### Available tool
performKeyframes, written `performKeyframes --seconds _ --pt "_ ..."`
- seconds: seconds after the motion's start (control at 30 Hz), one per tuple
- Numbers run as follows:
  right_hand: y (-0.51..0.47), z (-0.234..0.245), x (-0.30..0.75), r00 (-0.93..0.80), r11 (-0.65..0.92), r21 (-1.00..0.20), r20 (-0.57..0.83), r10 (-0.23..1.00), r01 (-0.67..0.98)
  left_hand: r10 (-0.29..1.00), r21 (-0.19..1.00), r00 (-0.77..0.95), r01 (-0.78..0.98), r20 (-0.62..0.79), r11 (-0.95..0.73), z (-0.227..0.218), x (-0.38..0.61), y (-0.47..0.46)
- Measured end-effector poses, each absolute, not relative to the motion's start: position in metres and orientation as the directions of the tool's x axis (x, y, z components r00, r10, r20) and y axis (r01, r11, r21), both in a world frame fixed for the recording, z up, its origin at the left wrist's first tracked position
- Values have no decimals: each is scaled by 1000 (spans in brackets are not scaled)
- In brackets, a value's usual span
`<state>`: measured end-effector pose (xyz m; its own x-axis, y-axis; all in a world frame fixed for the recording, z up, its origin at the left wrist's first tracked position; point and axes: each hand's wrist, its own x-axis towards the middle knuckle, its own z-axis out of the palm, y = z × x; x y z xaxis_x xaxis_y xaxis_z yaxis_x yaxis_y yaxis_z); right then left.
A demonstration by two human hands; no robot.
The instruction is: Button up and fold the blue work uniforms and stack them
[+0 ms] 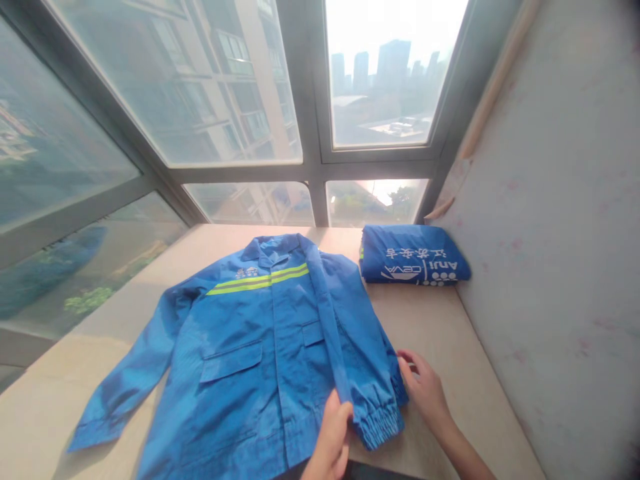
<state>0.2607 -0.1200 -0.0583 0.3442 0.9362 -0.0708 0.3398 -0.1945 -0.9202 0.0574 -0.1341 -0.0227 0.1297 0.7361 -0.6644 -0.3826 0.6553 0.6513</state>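
A blue work jacket [240, 373] lies front up, with a yellow-green reflective stripe across the chest and flap pockets. One sleeve stretches out to the left. The jacket's right side is folded inward over the front, and an elastic-gathered hem [380, 423] shows there. My left hand [331, 430] is closed on the lower end of the folded edge, near the hem. At the outer right edge of the jacket is my right hand [425, 390], its fingers curled and its thumb and fingertips at the cloth; part of its grip is hidden.
A folded blue garment [413, 257] with white printed lettering lies at the back right, beside the patterned wall [560, 267]. The pale wooden surface [425, 327] ends at framed windows [310, 133] behind and on the left.
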Motion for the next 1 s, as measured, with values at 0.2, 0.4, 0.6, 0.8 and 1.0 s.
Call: performKeyframes --seconds 0.2,0.4,0.6,0.8,1.0 --pt "-112 -48 253 178 -222 -935 -177 968 278 742 607 267 -440 -615 662 -10 60 -129" --pt "-112 -46 260 188 -138 -949 -87 978 282 756 709 214 -263 -618 654 -26 39 -119" --pt "-101 -43 276 84 -99 -662 -54 995 743 940 928 -202 200 -273 313 -36 5 -50" --pt "-59 -33 241 0 145 -619 228 974 772 990 634 -83 773 118 -11 -3 41 99" --pt "-59 -56 188 -211 336 -492 292 933 804 991 641 -73 767 110 -14 -9 76 217"
